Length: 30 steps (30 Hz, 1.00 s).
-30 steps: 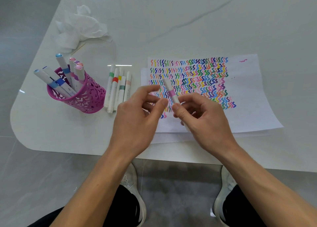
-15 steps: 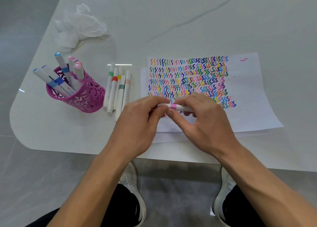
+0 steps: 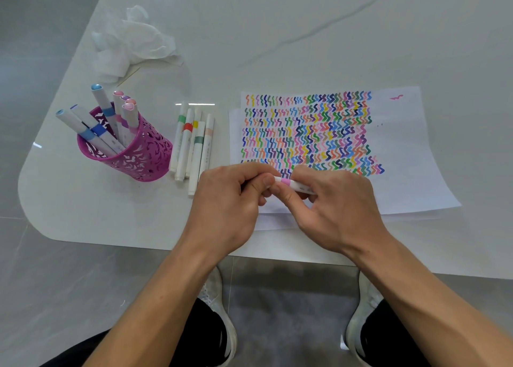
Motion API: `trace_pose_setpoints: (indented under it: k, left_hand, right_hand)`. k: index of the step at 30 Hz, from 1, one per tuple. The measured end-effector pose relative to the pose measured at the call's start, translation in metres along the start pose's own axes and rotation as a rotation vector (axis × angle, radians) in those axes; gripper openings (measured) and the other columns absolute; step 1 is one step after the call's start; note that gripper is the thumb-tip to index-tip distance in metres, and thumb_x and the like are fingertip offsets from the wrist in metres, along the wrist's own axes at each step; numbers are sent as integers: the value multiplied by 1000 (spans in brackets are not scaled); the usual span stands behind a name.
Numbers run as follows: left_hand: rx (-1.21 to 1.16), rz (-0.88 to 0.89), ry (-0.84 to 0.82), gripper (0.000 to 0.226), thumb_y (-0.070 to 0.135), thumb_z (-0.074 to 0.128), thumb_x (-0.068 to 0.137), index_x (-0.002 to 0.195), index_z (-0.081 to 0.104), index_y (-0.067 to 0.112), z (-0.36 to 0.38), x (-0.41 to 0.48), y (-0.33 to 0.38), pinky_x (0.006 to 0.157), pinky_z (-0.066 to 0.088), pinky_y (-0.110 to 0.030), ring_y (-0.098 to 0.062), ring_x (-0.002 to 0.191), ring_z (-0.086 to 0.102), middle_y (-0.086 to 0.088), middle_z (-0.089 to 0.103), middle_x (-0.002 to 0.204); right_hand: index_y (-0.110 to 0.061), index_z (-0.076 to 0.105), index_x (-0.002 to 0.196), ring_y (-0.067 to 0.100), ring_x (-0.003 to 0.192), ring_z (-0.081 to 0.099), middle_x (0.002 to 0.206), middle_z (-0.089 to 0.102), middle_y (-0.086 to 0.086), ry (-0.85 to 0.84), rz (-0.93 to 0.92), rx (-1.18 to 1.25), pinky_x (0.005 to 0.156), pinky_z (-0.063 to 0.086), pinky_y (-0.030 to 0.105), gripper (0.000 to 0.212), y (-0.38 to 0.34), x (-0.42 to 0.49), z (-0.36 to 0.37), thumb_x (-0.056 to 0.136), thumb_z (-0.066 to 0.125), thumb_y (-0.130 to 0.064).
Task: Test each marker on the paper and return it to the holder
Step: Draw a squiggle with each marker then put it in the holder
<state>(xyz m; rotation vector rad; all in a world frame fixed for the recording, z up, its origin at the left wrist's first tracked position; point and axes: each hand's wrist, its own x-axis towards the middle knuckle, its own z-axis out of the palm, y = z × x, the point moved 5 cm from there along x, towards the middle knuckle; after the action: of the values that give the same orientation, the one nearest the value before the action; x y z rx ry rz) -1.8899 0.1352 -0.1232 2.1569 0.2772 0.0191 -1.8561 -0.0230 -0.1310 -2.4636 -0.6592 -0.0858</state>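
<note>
A white marker with a pink band (image 3: 291, 184) lies level between both hands, just above the near edge of the paper (image 3: 410, 155). My left hand (image 3: 230, 203) pinches its left end, the cap end, which the fingers hide. My right hand (image 3: 333, 208) grips the barrel on the right. The paper is covered with rows of coloured squiggles. A magenta cut-out holder (image 3: 130, 155) at the left holds several markers with blue, pink and purple caps. Several more markers (image 3: 193, 142) lie side by side between the holder and the paper.
A crumpled white tissue (image 3: 130, 39) sits at the back left of the white marble table (image 3: 305, 33). The table's rounded near edge runs just under my wrists. Below it are my white shoes and the grey floor.
The marker tipped from upright in my right hand to level. My left hand closed on its left end, and both hands drew together over the paper's near edge.
</note>
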Motion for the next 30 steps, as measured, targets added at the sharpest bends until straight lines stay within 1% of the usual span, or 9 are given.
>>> trace_pose_setpoints:
  k: [4, 8, 12, 14, 17, 19, 21, 25, 30]
  left_hand:
    - [-29, -27, -10, 17, 17, 64, 96, 98, 78, 26, 0, -1, -1, 63, 53, -17, -5, 64, 66, 15, 70, 69]
    - [-20, -19, 11, 17, 17, 65, 95, 100, 78, 27, -6, 1, 1, 63, 51, -10, -1, 64, 67, 23, 67, 65]
    - [-16, -2, 16, 18, 19, 64, 96, 97, 72, 35, -7, 0, 5, 64, 53, -12, 1, 67, 67, 20, 69, 70]
    - [-4, -2, 31, 15, 22, 63, 96, 96, 70, 35, -7, 0, 7, 64, 52, -13, 2, 71, 67, 20, 70, 76]
    - [23, 8, 88, 12, 28, 65, 95, 104, 73, 29, -12, 1, 6, 65, 55, -20, -5, 75, 67, 15, 70, 80]
    - [17, 8, 120, 14, 29, 66, 95, 108, 72, 31, -17, 2, 5, 66, 56, -23, -8, 77, 67, 13, 69, 82]
    - [17, -3, 160, 16, 29, 66, 95, 109, 71, 32, -20, 2, 4, 65, 56, -22, -8, 78, 66, 13, 68, 82]
    - [42, -31, 232, 13, 30, 66, 95, 107, 71, 34, -27, 3, 1, 58, 49, -10, -2, 78, 64, 17, 66, 80]
    - [98, -72, 205, 15, 26, 67, 93, 106, 73, 32, -26, 5, -6, 58, 42, -3, 5, 74, 60, 20, 61, 76]
  right_hand:
    - [-27, 34, 64, 10, 41, 31, 46, 24, -11, 2, -1, -11, 47, 21, 24, 52, 0, 0, -1, 98, 54, -61]
    - [-29, 20, 59, 3, 40, 27, 45, 22, -11, -20, 54, 27, 47, 19, 23, 63, 4, -1, 1, 96, 52, -69]
    - [-27, 43, 66, 6, 43, 40, 49, 37, -13, -60, 89, 80, 47, 26, 23, 52, 6, 1, 4, 94, 46, -71]
    - [-28, 54, 82, 3, 47, 46, 53, 44, -14, -49, 112, 124, 49, 27, 21, 40, 7, 2, 4, 96, 49, -65]
    - [-33, 59, 114, 4, 60, 56, 70, 54, -16, -77, 154, 304, 53, 36, 18, 14, 10, 3, 6, 102, 60, -40]
    - [-41, 58, 128, 10, 74, 63, 88, 61, -14, -73, 175, 464, 60, 50, 23, 34, 11, 5, 4, 101, 64, -21]
    - [-44, 61, 129, 13, 82, 67, 100, 64, -13, -52, 192, 564, 67, 56, 27, 46, 12, 7, 1, 99, 64, -9]
    - [-33, 75, 116, 12, 89, 71, 115, 71, -16, -8, 234, 646, 72, 54, 18, 35, 19, 7, -3, 104, 58, -4]
    - [-27, 78, 118, 7, 96, 74, 114, 77, -8, -32, 347, 726, 87, 61, 28, 38, 25, 7, -3, 106, 51, -4]
